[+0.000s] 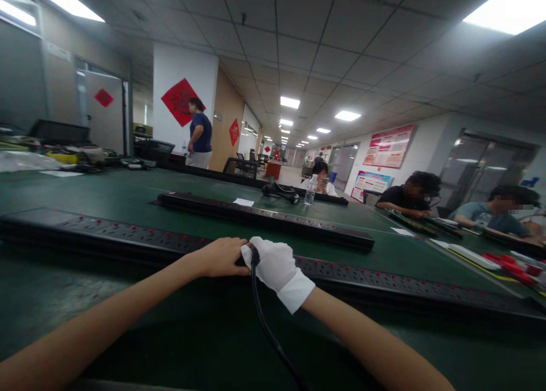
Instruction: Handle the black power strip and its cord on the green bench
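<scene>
A long black power strip (123, 233) with rows of sockets and small red dots lies across the table in front of me. My left hand (224, 257), bare, is closed over its middle, thumb on the near side and fingers on top. Right beside it, my right hand (273, 263) in a white dotted glove grips a black plug (255, 256) against the strip. From that plug a black cord (268, 331) hangs down toward me. The plug's front end and most of my right fingers are hidden.
Behind lies a second black power strip (264, 217) on the green table (170, 334). Farther back are a coiled black cord (279, 192), a water bottle (310, 192) and a white paper (243, 202). Several people sit or stand around; tools and red items lie right.
</scene>
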Demonstrator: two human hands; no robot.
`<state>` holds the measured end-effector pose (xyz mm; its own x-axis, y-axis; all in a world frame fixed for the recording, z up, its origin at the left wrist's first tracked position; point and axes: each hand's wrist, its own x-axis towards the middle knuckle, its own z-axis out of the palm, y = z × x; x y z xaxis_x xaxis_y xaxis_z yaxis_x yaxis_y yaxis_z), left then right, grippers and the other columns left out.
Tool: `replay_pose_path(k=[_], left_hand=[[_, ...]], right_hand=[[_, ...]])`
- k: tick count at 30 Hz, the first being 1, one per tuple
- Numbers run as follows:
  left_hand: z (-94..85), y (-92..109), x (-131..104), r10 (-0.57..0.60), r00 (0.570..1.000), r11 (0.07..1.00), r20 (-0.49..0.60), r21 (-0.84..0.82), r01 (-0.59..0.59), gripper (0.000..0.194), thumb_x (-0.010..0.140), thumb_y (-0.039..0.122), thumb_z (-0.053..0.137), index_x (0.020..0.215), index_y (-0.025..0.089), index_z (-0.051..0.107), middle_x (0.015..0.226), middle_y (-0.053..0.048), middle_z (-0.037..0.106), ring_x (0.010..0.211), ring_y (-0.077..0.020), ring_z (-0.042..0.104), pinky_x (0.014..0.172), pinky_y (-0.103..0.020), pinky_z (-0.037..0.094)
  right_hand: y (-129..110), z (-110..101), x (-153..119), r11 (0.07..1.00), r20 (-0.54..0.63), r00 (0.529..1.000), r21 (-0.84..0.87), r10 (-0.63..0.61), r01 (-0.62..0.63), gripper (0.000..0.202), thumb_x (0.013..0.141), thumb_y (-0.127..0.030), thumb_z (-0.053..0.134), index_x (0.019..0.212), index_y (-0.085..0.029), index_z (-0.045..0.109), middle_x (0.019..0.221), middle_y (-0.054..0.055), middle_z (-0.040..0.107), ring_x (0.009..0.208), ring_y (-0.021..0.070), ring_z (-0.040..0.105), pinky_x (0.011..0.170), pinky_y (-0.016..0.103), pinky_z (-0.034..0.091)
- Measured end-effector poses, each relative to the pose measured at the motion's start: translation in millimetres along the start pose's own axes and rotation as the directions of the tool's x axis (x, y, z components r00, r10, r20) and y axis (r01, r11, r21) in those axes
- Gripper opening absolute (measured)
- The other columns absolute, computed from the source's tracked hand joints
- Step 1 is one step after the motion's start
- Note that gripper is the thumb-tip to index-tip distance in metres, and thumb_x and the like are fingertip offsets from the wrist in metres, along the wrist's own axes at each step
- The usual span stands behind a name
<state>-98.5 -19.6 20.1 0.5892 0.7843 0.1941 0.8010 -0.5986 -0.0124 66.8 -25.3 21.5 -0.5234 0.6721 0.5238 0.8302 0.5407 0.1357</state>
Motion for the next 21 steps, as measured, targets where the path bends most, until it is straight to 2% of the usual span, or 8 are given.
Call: replay_pose_path(k=[8, 21], left_hand=[[0.6, -0.4, 0.6, -0.008, 1.0, 1.0, 0.002, -0.025, 0.008, 0.044, 0.075, 0.055, 0.047, 0.101, 0.02, 0.053, 0.1, -0.006, 0.057, 0.086, -0.0219, 0.055, 0.078, -0.034, 0.041], [2.2, -1.4, 1.2, 0.007, 1.0, 1.0, -0.004, 0.001, -0.007, 0.043, 0.076, 0.056, 0.044, 0.1, 0.02, 0.053, 0.098, -0.006, 0.058, 0.085, -0.0214, 0.055, 0.077, -0.033, 0.041]], right_hand=[[1.4, 2.0, -0.7, 1.0, 0.002, 1.0, -0.014, -0.022, 0.022, 0.043, 0.088, -0.049, 0.019, 0.09, -0.023, 0.054, 0.08, 0.003, 0.064, 0.068, 0.0163, 0.06, 0.058, 0.025, 0.04], [3.0, -1.4, -1.9, 0.999, -0.007, 0.999, 0.028, -0.045, 0.046, 0.044, 0.087, -0.05, 0.02, 0.093, -0.022, 0.054, 0.081, 0.003, 0.064, 0.068, 0.0164, 0.059, 0.056, 0.025, 0.039]])
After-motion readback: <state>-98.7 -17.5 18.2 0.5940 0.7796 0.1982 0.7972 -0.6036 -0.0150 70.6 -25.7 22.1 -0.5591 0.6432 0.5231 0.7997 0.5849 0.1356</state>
